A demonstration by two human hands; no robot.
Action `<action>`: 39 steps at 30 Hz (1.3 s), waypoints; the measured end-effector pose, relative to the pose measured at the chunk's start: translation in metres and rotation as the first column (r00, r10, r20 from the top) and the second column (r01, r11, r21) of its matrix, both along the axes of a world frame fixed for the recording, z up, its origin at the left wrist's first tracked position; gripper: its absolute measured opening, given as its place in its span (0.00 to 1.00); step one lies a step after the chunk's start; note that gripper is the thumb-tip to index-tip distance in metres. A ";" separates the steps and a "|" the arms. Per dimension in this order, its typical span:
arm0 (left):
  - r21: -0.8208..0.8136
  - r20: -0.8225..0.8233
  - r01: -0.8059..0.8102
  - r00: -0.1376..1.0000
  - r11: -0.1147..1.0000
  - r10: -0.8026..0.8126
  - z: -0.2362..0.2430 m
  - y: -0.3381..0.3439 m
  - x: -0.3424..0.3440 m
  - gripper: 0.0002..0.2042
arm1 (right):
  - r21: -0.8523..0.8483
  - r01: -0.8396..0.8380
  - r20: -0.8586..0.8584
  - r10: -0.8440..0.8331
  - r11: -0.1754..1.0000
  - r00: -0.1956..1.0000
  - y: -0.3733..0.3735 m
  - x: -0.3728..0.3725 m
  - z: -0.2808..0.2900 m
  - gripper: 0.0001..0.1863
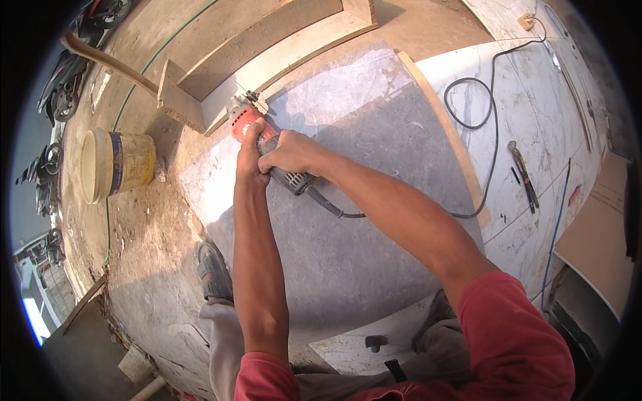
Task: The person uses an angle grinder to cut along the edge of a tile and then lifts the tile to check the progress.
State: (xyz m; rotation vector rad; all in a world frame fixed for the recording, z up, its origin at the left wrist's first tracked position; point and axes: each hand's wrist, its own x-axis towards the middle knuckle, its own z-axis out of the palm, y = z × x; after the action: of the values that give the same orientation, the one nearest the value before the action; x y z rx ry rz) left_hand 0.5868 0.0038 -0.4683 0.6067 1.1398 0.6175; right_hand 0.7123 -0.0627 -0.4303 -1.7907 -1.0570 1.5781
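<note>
Outdoors on sunlit, dusty ground (160,234), with parked motorcycles (63,100) along the far left and a green hose (144,70) trailing past a pale yellow bucket (137,160). Underfoot, a large grey slab (348,247), partly in sun and partly in shade, with a tan strip (445,127) along its right edge and white marbled tiles (515,230) beyond that. Near the slab's upper left, a red and dark grey power tool (243,125), with its metal head pointed away from the body and close beside a long wooden frame (281,57). Left hand (250,152) closed around the red front of the casing; right hand (292,152) wrapped around the darker part just behind, nearly touching the left. Impossible to tell whether the tool's head meets the slab. From the tool's rear, a dark cord (326,202) passing beneath the right forearm, over the strip and onto the tiles, looped there, then up to a small tan block (526,22). On the same tiles, a long-handled hand tool (523,177) left of a blue line (556,234). Down at the slab's left edge, a sandalled foot (214,271).
</note>
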 end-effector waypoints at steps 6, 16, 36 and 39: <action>0.005 0.018 -0.005 1.000 1.000 0.005 0.001 -0.003 0.002 0.15 | 0.029 0.001 0.073 -0.003 1.000 0.997 0.000 0.000 -0.006 0.23; -0.023 0.038 -0.024 0.999 0.999 0.025 -0.004 0.000 0.004 0.15 | 0.015 0.029 0.001 -0.029 0.999 1.000 0.001 0.000 -0.008 0.20; 0.028 0.070 -0.005 0.998 1.000 0.003 -0.003 -0.002 0.005 0.15 | 0.018 -0.001 0.071 0.000 1.000 0.998 0.000 0.002 -0.006 0.20; 0.017 0.082 0.000 0.997 1.000 -0.001 -0.002 -0.002 0.006 0.15 | -0.002 -0.010 0.033 0.010 1.000 0.999 0.000 0.005 -0.003 0.21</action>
State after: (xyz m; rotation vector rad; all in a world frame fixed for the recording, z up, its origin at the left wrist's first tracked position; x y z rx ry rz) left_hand 0.5927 0.0020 -0.4707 0.5911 1.0586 0.6462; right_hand 0.7170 -0.0624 -0.4333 -1.8211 -1.0821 1.5607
